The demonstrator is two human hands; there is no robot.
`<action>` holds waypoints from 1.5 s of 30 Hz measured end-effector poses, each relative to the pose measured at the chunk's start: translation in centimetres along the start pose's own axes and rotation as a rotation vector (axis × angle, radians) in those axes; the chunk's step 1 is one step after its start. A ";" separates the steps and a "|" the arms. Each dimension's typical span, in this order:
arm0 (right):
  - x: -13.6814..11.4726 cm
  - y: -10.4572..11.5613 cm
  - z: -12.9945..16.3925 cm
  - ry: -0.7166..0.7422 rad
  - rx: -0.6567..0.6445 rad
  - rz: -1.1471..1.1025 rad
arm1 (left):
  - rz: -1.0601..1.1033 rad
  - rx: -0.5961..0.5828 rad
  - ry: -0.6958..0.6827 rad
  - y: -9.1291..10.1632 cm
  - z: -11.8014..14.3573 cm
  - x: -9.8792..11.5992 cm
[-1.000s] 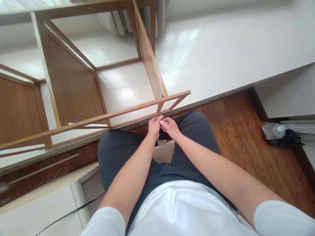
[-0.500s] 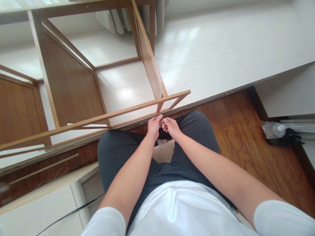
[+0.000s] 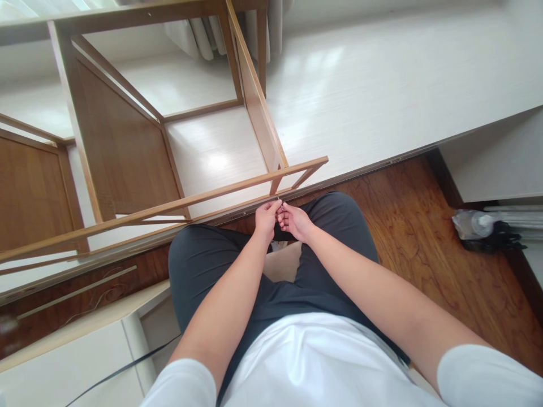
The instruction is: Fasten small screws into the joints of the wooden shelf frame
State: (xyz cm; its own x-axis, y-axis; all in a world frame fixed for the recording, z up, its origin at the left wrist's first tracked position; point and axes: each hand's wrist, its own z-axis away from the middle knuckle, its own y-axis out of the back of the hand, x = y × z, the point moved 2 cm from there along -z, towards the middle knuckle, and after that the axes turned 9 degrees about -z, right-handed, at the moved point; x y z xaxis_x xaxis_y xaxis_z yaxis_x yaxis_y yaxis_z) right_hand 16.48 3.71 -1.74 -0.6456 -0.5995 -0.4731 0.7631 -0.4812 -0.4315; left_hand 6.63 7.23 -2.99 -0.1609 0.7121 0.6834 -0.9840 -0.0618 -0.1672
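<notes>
left hand (image 3: 266, 217) + right hand (image 3: 296, 220) | fingers pinch thin metal piece (image 3: 280, 203) between fingertips | beside wooden frame (image 3: 271, 178)

We are pinching a tiny, thin metal piece (image 3: 279, 204), too small to identify, between the fingertips of both our hands above our lap, just beside the wooden frame's lower rail.

Right hand (image 3: 296, 220) sits slightly lower and further from the left hand (image 3: 266, 217) than half a second ago; the thin pin (image 3: 280, 204) between fingertips shows again.
</notes>
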 end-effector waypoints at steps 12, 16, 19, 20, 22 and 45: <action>0.2 -0.2 0.3 0.400 0.053 0.436 | -0.034 -0.066 -0.107 0.0 -0.4 -0.2; 0.3 -0.2 0.4 0.437 0.062 0.456 | -0.019 -0.076 -0.122 0.0 -0.3 -0.2; 0.3 -0.2 0.4 0.449 0.063 0.465 | -0.016 -0.080 -0.115 0.0 -0.3 -0.2; 0.3 -0.2 0.4 0.451 0.065 0.469 | -0.017 -0.078 -0.110 -0.1 -0.3 -0.2; 0.3 -0.1 0.4 0.454 0.076 0.476 | -0.018 -0.067 -0.103 -0.1 -0.4 -0.2; 0.0 0.0 0.3 0.214 0.012 0.142 | 0.013 -0.061 -0.074 0.0 -0.5 -0.2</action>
State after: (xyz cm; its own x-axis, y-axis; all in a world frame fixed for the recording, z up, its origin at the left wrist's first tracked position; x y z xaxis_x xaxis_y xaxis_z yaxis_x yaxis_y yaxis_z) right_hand 16.49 3.54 -1.51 -0.5224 -0.5134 -0.6808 0.8462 -0.4103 -0.3400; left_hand 6.69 7.44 -3.43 -0.1809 0.6579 0.7311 -0.9757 -0.0264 -0.2177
